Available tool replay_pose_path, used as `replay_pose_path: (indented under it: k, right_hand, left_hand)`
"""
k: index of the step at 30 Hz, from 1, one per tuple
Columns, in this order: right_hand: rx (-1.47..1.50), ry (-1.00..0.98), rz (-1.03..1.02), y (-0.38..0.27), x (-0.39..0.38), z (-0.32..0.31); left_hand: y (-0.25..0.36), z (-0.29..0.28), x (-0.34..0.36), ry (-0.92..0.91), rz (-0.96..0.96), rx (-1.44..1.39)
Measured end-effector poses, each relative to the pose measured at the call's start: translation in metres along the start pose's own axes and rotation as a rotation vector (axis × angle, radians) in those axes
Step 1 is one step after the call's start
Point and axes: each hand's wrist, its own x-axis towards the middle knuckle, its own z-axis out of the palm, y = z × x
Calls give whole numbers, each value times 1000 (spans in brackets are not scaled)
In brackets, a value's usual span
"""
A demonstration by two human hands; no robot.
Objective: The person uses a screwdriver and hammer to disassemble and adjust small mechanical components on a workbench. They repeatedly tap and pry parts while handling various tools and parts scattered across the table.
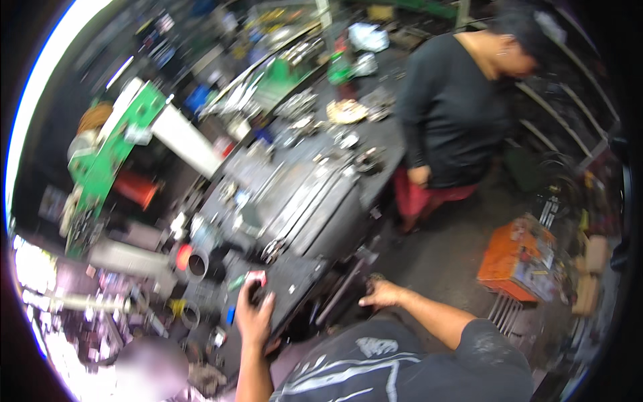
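Observation:
Over the near end of the dark metal workbench (295, 271), my left hand (253, 315) is raised with thumb and forefinger apart. A small red-and-white box (256, 275) lies just beyond its fingertips, and a small blue item (231, 315) is beside it. Dark bench shows between the fingers; I make out nothing held there. My right hand (385, 293) hovers off the bench's right edge, thumb stretched to the left and apart from the fingers. Its fingertips are dark and blurred, and no held thing can be made out.
Metal parts (348, 139) and a green bottle (340, 70) crowd the bench's far end. Another person in a black top (452, 107) stands along its right side. An orange metal box (512, 261) is on the right. A green machine arm (117, 144) stands at left.

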Motion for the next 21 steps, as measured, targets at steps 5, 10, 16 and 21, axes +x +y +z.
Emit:
replay_pose_path:
  k: [5, 10, 16, 21]
  right_hand:
    - [533, -429, -130, -42, 38, 59]
    - [702, -647, 122, -59, 50, 76]
    - [669, -764, 82, -52, 45, 83]
    - [603, -49, -278, 26, 130, 115]
  left_hand:
    - [55, 37, 30, 40, 8, -228]
    - [69, 47, 24, 173, 18, -223]
    - [83, 49, 28, 227, -17, -42]
    - [95, 53, 37, 227, -17, -39]
